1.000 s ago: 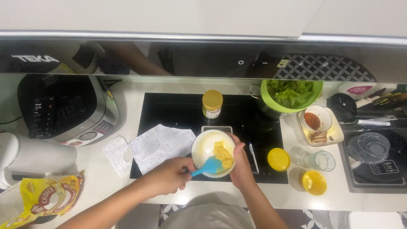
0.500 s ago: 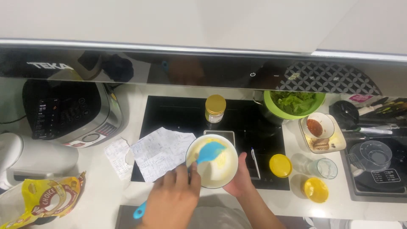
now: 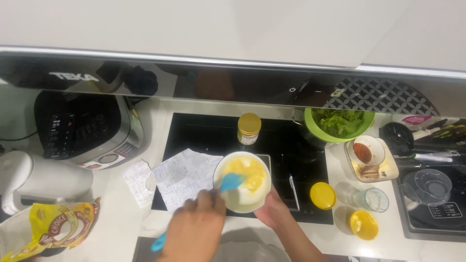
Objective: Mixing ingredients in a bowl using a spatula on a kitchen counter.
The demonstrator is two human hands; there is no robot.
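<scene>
A white bowl (image 3: 221, 173) of pale yellow batter (image 3: 250, 174) stands on the black cooktop (image 3: 204, 131), over a small scale. My left hand (image 3: 196, 230) grips a blue spatula (image 3: 229, 183); its blade rests in the batter at the bowl's left side and its handle end pokes out below my wrist. My right hand (image 3: 274, 211) cups the bowl's lower right rim from beneath.
Crumpled paper notes (image 3: 182, 177) lie left of the bowl. A yellow-lidded jar (image 3: 249, 128) stands behind it. Right side: green bowl of leaves (image 3: 340, 123), small dish of red powder (image 3: 369, 151), glass (image 3: 373, 199), two yellow lids (image 3: 323, 195). A grey appliance (image 3: 82, 128) sits left.
The spatula has swept through the batter from the bowl's right toward its left side. My left hand has dropped lower. The right hand stays under the bowl.
</scene>
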